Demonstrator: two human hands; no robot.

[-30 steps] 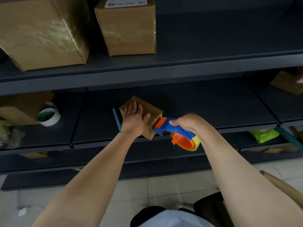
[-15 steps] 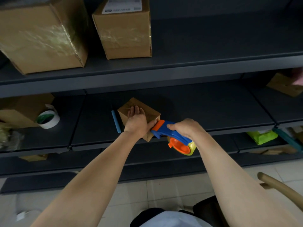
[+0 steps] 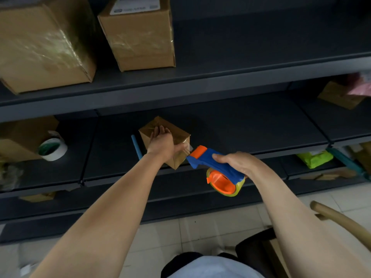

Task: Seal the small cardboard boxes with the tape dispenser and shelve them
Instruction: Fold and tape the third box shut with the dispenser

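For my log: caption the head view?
Left hand presses small brown cardboard box on dark shelf; right hand grips blue-and-orange tape dispenser beside it.

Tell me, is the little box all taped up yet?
Nearly. The small box already sits on the middle shelf and looks shiny with tape. Right now the left hand presses on it while the right hand holds the tape dispenser just off its corner, a clear strip seemingly between them. Left: cut that strip and smooth it down.
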